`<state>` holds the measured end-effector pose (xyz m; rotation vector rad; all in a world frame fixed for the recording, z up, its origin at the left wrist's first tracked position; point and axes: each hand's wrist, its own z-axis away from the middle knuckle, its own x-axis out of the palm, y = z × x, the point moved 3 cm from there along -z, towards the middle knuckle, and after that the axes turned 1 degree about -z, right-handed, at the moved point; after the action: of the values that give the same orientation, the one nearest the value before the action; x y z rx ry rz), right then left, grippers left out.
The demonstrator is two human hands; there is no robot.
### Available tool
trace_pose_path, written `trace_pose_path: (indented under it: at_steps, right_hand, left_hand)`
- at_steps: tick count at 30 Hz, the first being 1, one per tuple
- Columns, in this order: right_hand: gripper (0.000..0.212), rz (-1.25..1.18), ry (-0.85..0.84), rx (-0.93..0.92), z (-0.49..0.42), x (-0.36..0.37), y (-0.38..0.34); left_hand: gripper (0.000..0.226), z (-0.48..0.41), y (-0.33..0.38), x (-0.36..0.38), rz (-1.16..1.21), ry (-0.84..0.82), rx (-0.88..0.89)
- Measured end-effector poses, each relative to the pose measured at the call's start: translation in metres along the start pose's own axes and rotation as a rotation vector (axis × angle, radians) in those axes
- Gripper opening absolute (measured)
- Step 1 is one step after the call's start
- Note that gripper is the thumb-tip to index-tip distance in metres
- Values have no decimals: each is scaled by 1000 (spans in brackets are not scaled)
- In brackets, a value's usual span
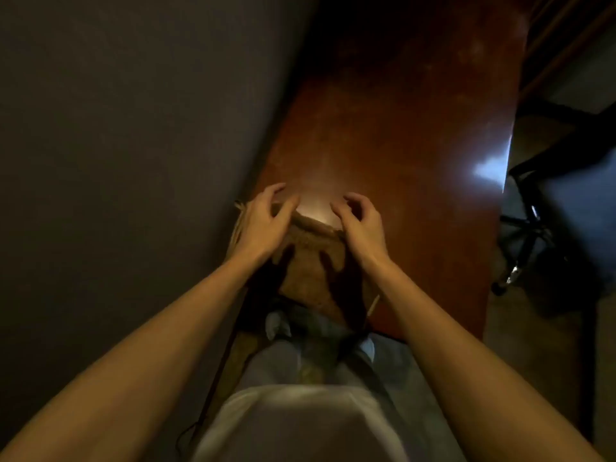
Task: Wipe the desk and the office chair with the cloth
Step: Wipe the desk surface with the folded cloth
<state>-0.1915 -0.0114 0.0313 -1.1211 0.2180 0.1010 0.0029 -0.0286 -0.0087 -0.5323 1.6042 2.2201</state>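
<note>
Nearest, two bare forearms reach forward over a pale shirt. The brown, rumpled cloth (310,261) lies on the near end of the long reddish-brown wooden worktop (416,161), partly hanging over its near edge. The left hand (263,225) rests on the cloth's left side, fingers (283,208) spread and lightly curled; the right hand (360,225) sits on its right side, fingers (340,211) bent and apart. Farther right, beside the worktop, stands a black wheeled office chair (540,208).

A big dark gray wall (116,145) runs along the left edge of the table. The floor (530,328) past the right edge is brownish and dim. A thin dark cord (213,388) hangs down below the near left corner.
</note>
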Motion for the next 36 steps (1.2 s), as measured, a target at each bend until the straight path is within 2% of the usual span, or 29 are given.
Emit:
trace_pose_path:
  at_steps: [3,11,13,16,18,22,29,36]
  right_hand:
    - [52,190,36,-5,5,9,16]
    - [66,835,65,-170,10,28,74]
    - [68,863,23,-124,8,33,91]
    - [74,871,-123,66,4,42,123]
    - [80,984,-133,48,5,45,139]
    - [85,1106,-52,-33,4,48,148]
    - [84,1102,7,-114,0,51,162]
    - [85,1149,27,-215,-16,46,165]
  left_hand:
    - [64,2,-19,-1,-251,14,122]
    - [68,12,-57,17,-622,-44,343]
    - [70,11,-66,29,-740,-102,407]
    - [74,11,-88,49,-891,-237,436]
    - [75,10,-100,59,-933,-275,437]
    - [74,4,-111,63,-976,-219,444]
    - [72,6,-112,65,-904,-111,461]
    - [77,-1,-113,66,-953,-52,440]
